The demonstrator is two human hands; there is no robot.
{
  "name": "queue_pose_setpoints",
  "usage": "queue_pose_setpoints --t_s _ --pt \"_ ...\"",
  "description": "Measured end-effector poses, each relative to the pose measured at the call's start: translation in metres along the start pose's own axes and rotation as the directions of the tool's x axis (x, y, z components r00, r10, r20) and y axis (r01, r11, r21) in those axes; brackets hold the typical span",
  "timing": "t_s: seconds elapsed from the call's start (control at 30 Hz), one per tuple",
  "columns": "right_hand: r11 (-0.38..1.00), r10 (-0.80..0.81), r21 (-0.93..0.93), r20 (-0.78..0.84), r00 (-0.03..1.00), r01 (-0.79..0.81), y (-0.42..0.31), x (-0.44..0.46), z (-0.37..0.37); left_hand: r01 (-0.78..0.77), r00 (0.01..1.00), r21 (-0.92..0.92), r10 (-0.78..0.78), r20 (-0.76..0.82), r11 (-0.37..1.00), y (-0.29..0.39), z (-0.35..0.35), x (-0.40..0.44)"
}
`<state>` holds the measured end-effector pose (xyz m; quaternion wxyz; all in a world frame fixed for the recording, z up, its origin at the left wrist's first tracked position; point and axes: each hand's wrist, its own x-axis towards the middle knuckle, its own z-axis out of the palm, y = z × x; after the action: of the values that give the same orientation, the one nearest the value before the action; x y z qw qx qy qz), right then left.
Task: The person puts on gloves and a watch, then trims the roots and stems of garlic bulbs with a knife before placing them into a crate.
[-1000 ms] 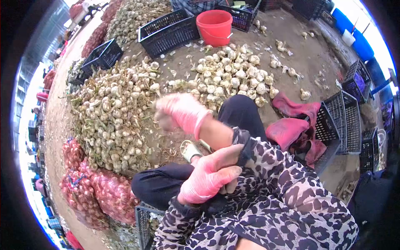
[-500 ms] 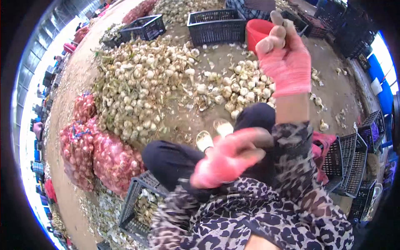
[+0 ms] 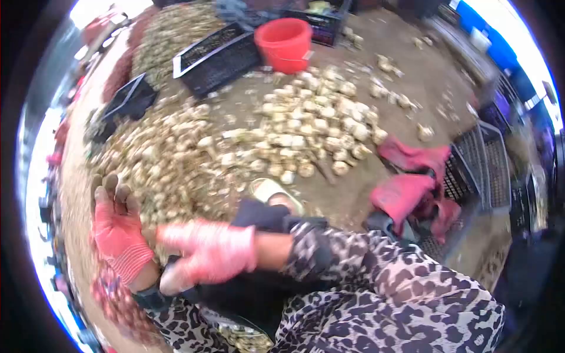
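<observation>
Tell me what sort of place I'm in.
Probably a shed or yard where garlic is handled in bulk: heaps of garlic lie on the bare floor, with black plastic crates and a red bucket standing around them.

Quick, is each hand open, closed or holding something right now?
Left hand: open, palm showing, nothing seen in it.
Right hand: blurred; whether it holds anything cannot be told.

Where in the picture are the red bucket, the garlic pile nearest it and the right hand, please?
Red bucket (image 3: 281,57): head view, on its outer wall.
Garlic pile (image 3: 318,123): head view, near the heap's middle.
Right hand (image 3: 210,252): head view, on the gloved hand's middle.
</observation>
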<state>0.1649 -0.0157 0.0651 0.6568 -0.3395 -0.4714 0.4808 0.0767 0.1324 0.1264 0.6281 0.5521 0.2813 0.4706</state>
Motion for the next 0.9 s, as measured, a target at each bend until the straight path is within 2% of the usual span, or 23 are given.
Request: queue_pose_setpoints --t_s 0.03,0.07,0.1,0.13,0.17,0.2,0.23,0.27,0.3,0.37,0.4,0.43,0.47,0.57,0.6,0.63,0.7,0.73,0.77,0.8,0.83,0.87,0.9 --pt "0.927 -0.199 -0.344 -0.105 0.974 0.152 0.008 0.000 0.005 0.087 0.995 0.031 -0.086 -0.040 0.996 -0.019 0.013 0.008" --pt "0.992 -0.069 -0.118 -0.173 0.982 0.049 0.012 0.001 -0.005 0.049 0.998 0.014 -0.049 -0.030 0.999 -0.034 0.031 0.010" --pt "0.991 0.064 0.129 -0.191 0.980 -0.039 0.019 0.004 -0.013 0.066 0.998 0.026 -0.066 -0.010 0.997 -0.051 0.042 0.016" --pt "0.953 -0.007 0.292 -0.231 0.973 0.076 0.024 0.010 -0.021 -0.307 0.950 0.493 0.235 0.205 0.814 -0.067 0.045 0.025" --pt "0.995 0.096 0.052 -0.281 0.955 -0.085 0.028 0.007 -0.035 -0.618 0.779 0.729 0.356 0.516 0.295 -0.075 0.046 0.035" --pt "0.972 0.236 0.061 -0.274 0.932 -0.228 0.022 0.005 -0.047 -0.417 0.908 0.654 0.316 0.274 0.632 -0.079 0.070 0.034" --pt "0.956 0.264 0.200 -0.273 0.925 -0.214 0.021 0.005 -0.053 -0.193 0.979 0.442 0.199 0.033 0.876 -0.087 0.095 0.033" --pt "0.961 0.261 0.183 -0.353 0.898 -0.207 0.024 0.007 -0.057 -0.437 0.895 0.579 0.399 0.201 0.688 -0.099 0.098 0.042" --pt "0.957 0.214 0.264 -0.356 0.909 -0.122 0.035 0.010 -0.060 -0.634 0.758 0.638 0.517 0.398 0.437 -0.114 0.098 0.052" --pt "0.955 0.269 0.230 -0.421 0.866 -0.185 0.040 0.013 -0.067 -0.849 0.421 0.528 0.554 0.718 -0.039 -0.132 0.098 0.067" --pt "0.953 0.275 0.235 -0.407 0.871 -0.191 0.041 0.016 -0.071 -0.830 0.403 0.531 0.477 0.781 -0.168 -0.140 0.095 0.072" --pt "0.924 0.362 0.263 -0.373 0.854 -0.277 0.039 0.019 -0.074 -0.807 0.389 0.513 0.389 0.835 -0.294 -0.148 0.091 0.076" --pt "0.887 0.447 0.290 -0.338 0.828 -0.360 0.040 0.021 -0.075 -0.802 0.387 0.496 0.342 0.856 -0.334 -0.156 0.088 0.081" --pt "0.866 0.477 0.328 -0.314 0.821 -0.378 0.060 0.024 -0.084 -0.780 0.464 0.535 0.275 0.842 -0.324 -0.172 0.079 0.086" --pt "0.838 0.533 0.308 -0.285 0.796 -0.450 0.057 0.023 -0.086 -0.746 0.520 0.558 0.205 0.829 -0.363 -0.171 0.079 0.084" --pt "0.835 0.537 0.314 -0.286 0.794 -0.452 0.063 0.024 -0.087 -0.748 0.521 0.557 0.199 0.830 -0.360 -0.174 0.077 0.084" --pt "0.873 0.450 0.337 -0.275 0.850 -0.353 0.077 0.026 -0.091 -0.737 0.580 0.560 0.071 0.811 -0.378 -0.183 0.076 0.085" --pt "0.868 0.464 0.320 -0.253 0.849 -0.380 0.066 0.027 -0.094 -0.691 0.675 0.661 0.067 0.735 -0.292 -0.179 0.078 0.089" --pt "0.884 0.420 0.339 -0.270 0.867 -0.323 0.079 0.029 -0.092 -0.573 0.775 0.811 0.244 0.583 -0.117 -0.188 0.077 0.096" --pt "0.867 0.465 0.310 -0.223 0.857 -0.390 0.072 0.034 -0.097 -0.509 0.860 0.824 0.187 0.475 0.248 -0.184 0.068 0.110" --pt "0.843 0.516 0.283 -0.183 0.837 -0.457 0.064 0.036 -0.106 -0.105 0.979 0.680 -0.046 0.200 0.725 -0.181 0.074 0.120" --pt "0.862 0.488 0.257 -0.194 0.851 -0.436 0.066 0.034 -0.120 0.095 0.975 0.391 -0.164 0.148 0.916 -0.178 0.070 0.127" --pt "0.879 0.461 0.231 -0.187 0.868 -0.417 0.073 0.032 -0.136 0.230 0.942 0.262 -0.282 0.181 0.937 -0.166 0.065 0.126"
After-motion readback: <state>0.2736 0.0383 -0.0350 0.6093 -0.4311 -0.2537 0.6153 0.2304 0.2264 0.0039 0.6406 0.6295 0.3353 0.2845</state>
